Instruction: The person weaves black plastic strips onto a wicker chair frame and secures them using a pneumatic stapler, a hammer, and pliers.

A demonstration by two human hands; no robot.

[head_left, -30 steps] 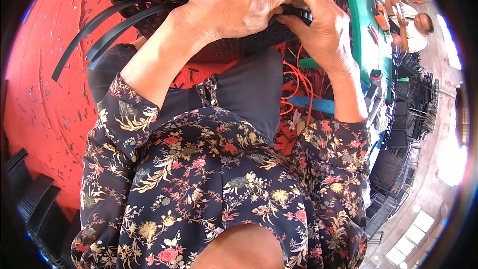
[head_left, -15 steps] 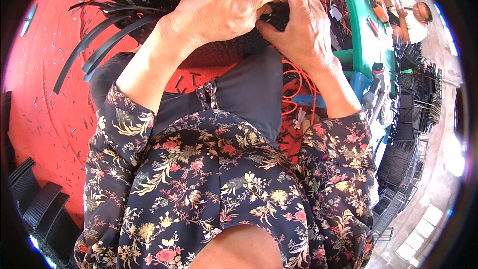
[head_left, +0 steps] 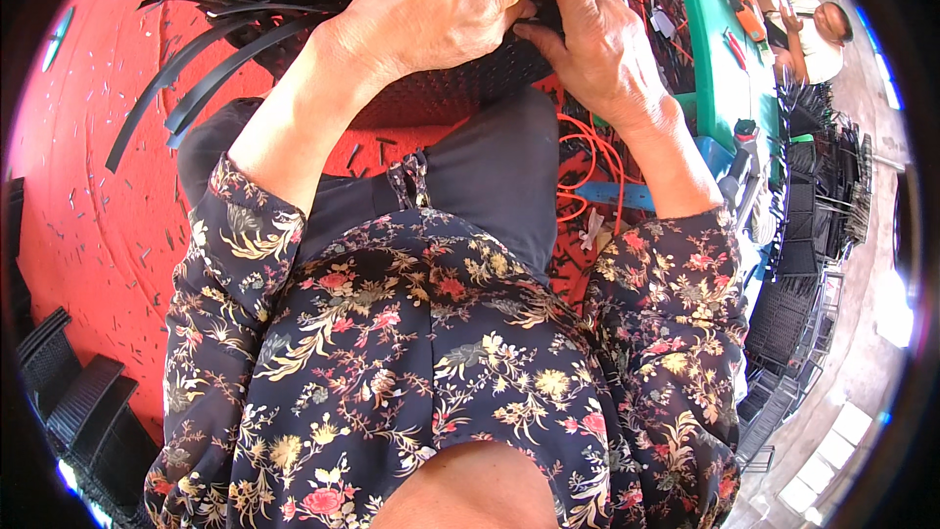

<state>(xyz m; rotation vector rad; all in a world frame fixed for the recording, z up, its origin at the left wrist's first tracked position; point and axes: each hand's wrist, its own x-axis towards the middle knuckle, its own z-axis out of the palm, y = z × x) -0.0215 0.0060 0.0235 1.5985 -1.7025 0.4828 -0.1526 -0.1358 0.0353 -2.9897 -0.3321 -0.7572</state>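
We are gripping a black woven panel (head_left: 460, 88) with both hands, holding it on our lap. Our left hand (head_left: 441, 5) is clenching over its top edge, and our right hand (head_left: 597, 49), touching the left, is pinching it. Loose black strips (head_left: 225, 29) are fanning out left of the left hand, over the red floor (head_left: 88, 186).

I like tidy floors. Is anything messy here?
Yes. Little black strip bits lie scattered over the red floor, and orange cord sits in a tangle beside the person's knee. Nothing looks broken.
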